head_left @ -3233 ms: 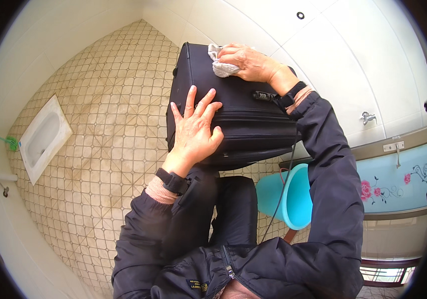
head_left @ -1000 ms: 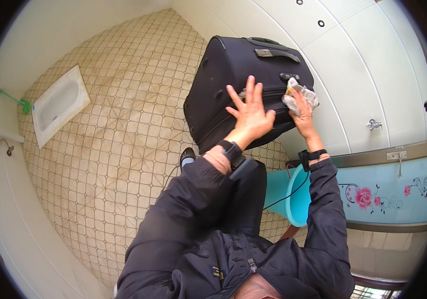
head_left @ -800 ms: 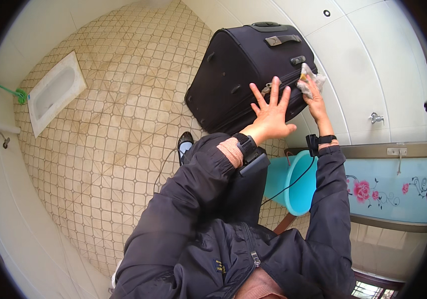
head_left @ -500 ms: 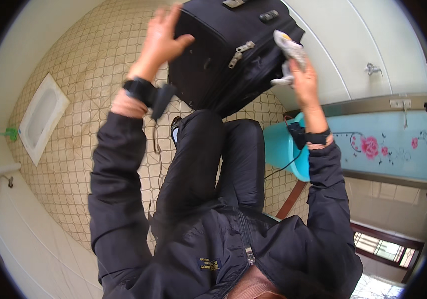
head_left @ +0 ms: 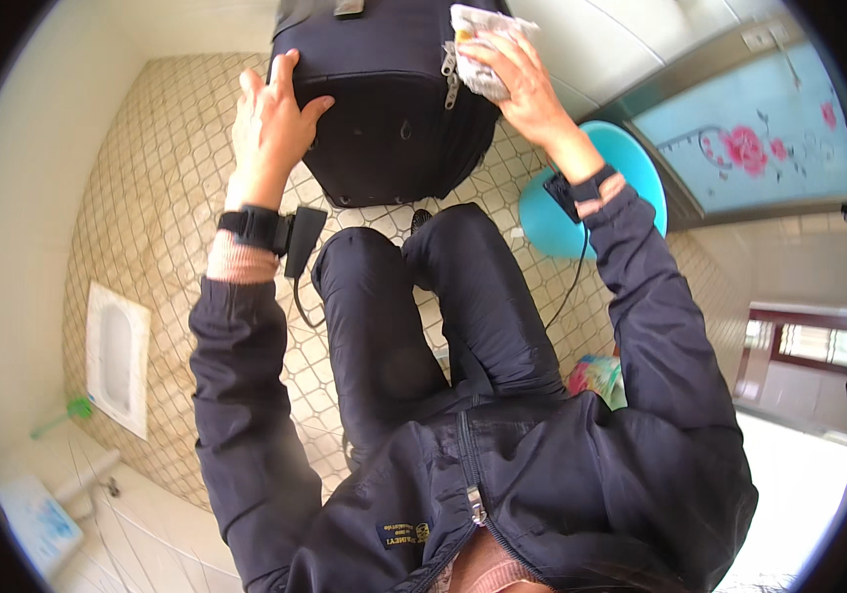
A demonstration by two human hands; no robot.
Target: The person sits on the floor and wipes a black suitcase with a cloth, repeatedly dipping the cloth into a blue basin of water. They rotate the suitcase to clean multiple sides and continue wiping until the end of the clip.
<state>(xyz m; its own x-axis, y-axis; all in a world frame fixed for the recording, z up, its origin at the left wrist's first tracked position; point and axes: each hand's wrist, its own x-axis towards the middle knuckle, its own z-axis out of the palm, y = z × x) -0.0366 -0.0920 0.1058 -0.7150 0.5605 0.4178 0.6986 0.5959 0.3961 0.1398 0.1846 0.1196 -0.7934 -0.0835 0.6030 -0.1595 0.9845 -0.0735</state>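
A black suitcase [head_left: 364, 124] stands at the top of the head view, with metal zip pulls [head_left: 450, 74] on its right side. My left hand [head_left: 270, 124] rests against its left edge, fingers stretched and thumb apart on the near face. In my right hand [head_left: 532, 99] is a crumpled whitish cloth [head_left: 483, 79] with coloured patches. The fingers are closed over that cloth, which lies against the suitcase's right side beside the zip pulls. A black strap with a small device sits on each wrist.
A turquoise bucket [head_left: 631, 158] stands below my right forearm. Light patterned tiles [head_left: 186, 198] cover the floor. A squat toilet [head_left: 117, 356] is set in at the left, near a green-headed brush [head_left: 77, 407]. A blue panel with pink flowers [head_left: 750, 138] lines the right wall.
The suitcase now appears further left and more squarely turned to me. My right hand has brought the cloth onto its right side. My left hand has settled on its left edge.
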